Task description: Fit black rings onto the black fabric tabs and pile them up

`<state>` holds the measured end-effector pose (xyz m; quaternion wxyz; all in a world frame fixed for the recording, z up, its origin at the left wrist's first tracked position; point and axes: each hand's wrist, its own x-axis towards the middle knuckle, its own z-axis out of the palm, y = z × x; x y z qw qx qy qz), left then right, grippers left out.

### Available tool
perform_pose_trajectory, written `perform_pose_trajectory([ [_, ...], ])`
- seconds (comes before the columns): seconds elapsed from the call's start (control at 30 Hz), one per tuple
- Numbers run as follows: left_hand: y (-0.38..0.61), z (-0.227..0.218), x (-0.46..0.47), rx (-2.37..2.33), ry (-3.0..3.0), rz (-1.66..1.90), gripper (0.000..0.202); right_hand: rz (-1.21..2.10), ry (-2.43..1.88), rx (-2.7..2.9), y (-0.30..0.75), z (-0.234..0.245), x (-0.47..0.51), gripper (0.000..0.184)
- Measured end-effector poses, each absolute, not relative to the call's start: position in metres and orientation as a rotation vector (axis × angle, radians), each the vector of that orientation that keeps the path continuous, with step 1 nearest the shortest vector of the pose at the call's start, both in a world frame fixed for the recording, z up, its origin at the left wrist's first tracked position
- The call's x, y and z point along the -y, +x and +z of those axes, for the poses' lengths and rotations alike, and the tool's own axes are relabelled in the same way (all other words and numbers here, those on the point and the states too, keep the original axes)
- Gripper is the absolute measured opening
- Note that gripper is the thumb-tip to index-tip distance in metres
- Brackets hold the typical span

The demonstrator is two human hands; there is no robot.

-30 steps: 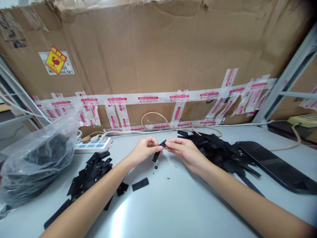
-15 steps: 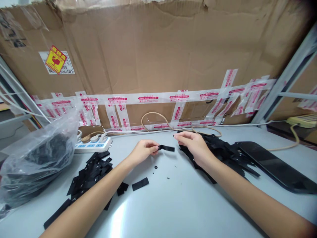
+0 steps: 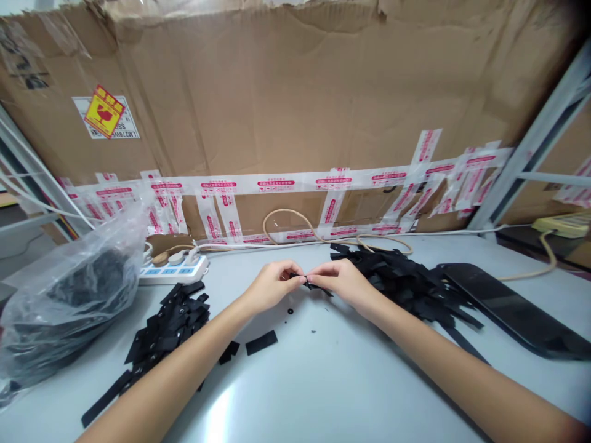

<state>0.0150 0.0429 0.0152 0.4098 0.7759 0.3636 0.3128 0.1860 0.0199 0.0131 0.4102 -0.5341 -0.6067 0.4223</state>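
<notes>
My left hand [image 3: 273,284] and my right hand [image 3: 344,282] meet above the middle of the table, thumbs and fingers pinched together. Between their fingertips is a short black fabric strip [image 3: 327,291], its free end poking out below my right fingers. What else the fingertips cover is too small to make out. Behind my right hand spreads a pile of loose black strips [image 3: 406,283]. Left of my left forearm lies a heap of black strips with small shiny rings [image 3: 173,320]. One single strip [image 3: 261,343] and a small black ring [image 3: 290,311] lie on the table below my hands.
A clear plastic bag [image 3: 92,289] with black contents stands at the left, beside a white power strip [image 3: 178,269] with plugs. A dark flat panel [image 3: 512,307] lies at the right. A large cardboard box [image 3: 277,111] walls off the back, with cables [image 3: 295,212] along its foot.
My right hand has come left and down from the pile of strips to join my left hand at the strip. The left hand stays nearly in place.
</notes>
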Motion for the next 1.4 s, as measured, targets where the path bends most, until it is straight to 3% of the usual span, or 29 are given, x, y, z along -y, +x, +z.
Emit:
perform_pose_trajectory([
  [0.33, 0.018, 0.020, -0.036, -0.881, 1.899, 0.780, 0.010, 1.031, -1.273, 1.433, 0.187, 0.010, -0.021, 0.015],
  [0.8, 0.020, 0.019, -0.034, -0.937, 1.970, 0.821, 0.009, 1.237, -1.253, 1.382, 0.181, 0.016, -0.015, 0.008],
  [1.2, 0.022, 0.021, -0.033, -1.034, 1.991, 0.872, 0.016, 1.439, -1.168, 1.204, 0.182, 0.011, -0.016, 0.020],
  [1.4, 0.022, 0.019, -0.032, -1.052, 1.960, 0.878, 0.016, 1.363, -1.196, 1.268, 0.184, 0.010, -0.018, 0.023],
])
